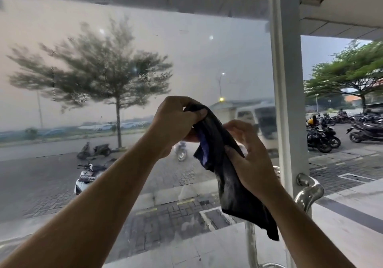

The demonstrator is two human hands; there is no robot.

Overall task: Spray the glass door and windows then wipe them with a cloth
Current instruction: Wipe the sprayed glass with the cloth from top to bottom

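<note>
1. Your cloth [226,176] is dark, with a purple-blue patch showing on its left fold. You hold it up in the air in front of the glass [103,50], between your two hands. Whether it touches the pane cannot be told.
2. Its long axis runs on a slant from upper left to lower right. The top end is bunched in your left hand, and the loose bottom corner points down, just left of the door handle [308,195].
3. Your left hand [174,122] grips the top end, with the fingers curled over it and the thumb pressed against the fabric.
4. Your right hand [248,160] pinches the cloth at its middle. The thumb lies on the fabric, and the other fingers are bent behind it.
5. The glass looks hazy, with droplets in patches and a thin vertical streak at the left.
6. A white frame post [288,101] stands at the right edge of the glass, and the chrome handle curves out from it.
7. Beyond the glass are a tree [99,75], a white scooter [85,176] whose markings are too blurred to read, and a pale van [259,120]. To the right of the post stand parked motorbikes [323,137].
</note>
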